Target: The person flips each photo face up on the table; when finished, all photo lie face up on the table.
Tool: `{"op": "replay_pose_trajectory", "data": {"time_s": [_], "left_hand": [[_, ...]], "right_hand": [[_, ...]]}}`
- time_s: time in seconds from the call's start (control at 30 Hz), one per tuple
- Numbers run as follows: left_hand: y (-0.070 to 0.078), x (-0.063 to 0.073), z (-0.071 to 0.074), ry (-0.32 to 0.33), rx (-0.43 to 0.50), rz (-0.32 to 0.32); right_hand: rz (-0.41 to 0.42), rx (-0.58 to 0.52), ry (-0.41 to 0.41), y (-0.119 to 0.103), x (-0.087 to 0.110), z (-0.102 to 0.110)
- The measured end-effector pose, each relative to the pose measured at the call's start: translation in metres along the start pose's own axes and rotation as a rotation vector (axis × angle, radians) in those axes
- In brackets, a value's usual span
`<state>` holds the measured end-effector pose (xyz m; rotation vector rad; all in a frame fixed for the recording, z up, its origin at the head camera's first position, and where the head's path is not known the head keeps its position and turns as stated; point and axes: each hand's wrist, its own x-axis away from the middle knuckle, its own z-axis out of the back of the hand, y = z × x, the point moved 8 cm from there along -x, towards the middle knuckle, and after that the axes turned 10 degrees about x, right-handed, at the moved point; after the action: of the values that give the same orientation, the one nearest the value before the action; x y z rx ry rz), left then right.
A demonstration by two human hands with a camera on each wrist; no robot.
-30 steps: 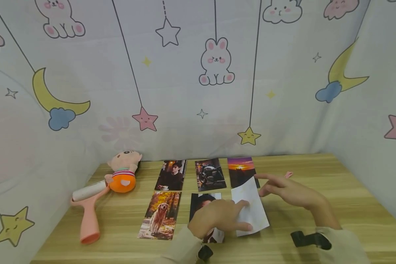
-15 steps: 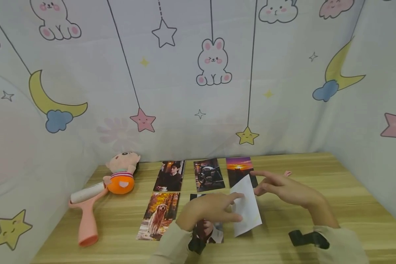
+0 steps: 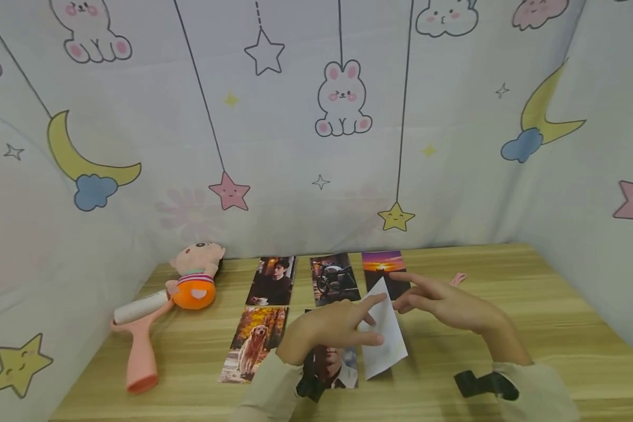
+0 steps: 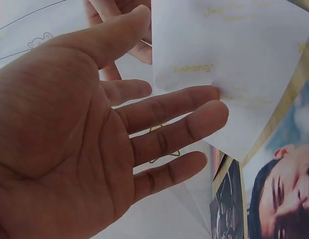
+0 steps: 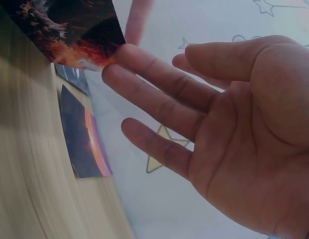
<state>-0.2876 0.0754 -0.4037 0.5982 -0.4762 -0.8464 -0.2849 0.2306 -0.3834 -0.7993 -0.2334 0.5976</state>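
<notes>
A photo print stands tilted on the table between my hands, its white back towards my left hand. Yellow lettering marks that back in the left wrist view; a dark, fiery-orange picture covers its front in the right wrist view. With fingers extended, my left hand touches the back with a fingertip. My right hand also has extended fingers, their tips at the print's front and edge. Beneath my left hand lies a portrait print, partly hidden. Behind the tilted print is a sunset print, its lower part covered.
More prints lie flat: a motorcycle, a dark-clothed person and a dog. A pink-handled lint roller and a plush toy sit left. A small pink item lies right. Patterned cloth surrounds the table.
The print has swung from lying low to a steeper tilt and shifted left. Both hands have moved left with it; the left has come off more of the portrait print.
</notes>
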Motion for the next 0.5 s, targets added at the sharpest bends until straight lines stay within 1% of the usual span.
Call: {"op": "replay_pose_trajectory", "data": {"time_s": [0.1, 0.2, 0.27, 0.37, 0.5], "left_hand": [[0.002, 0.000, 0.002, 0.011, 0.018, -0.020], [0.003, 0.001, 0.004, 0.020, 0.027, -0.038], [0.004, 0.002, 0.006, 0.024, 0.029, -0.048], [0.004, 0.005, 0.010, 0.026, 0.038, -0.052], [0.004, 0.010, 0.017, 0.038, 0.024, -0.066]], "right_hand": [[0.015, -0.015, 0.004, -0.002, -0.001, 0.000], [0.027, -0.052, -0.004, -0.005, -0.003, -0.001], [0.020, -0.065, -0.003, -0.006, -0.004, -0.001], [0.028, -0.077, -0.005, -0.010, -0.005, -0.004], [0.053, -0.071, -0.014, -0.015, -0.008, -0.009]]}}
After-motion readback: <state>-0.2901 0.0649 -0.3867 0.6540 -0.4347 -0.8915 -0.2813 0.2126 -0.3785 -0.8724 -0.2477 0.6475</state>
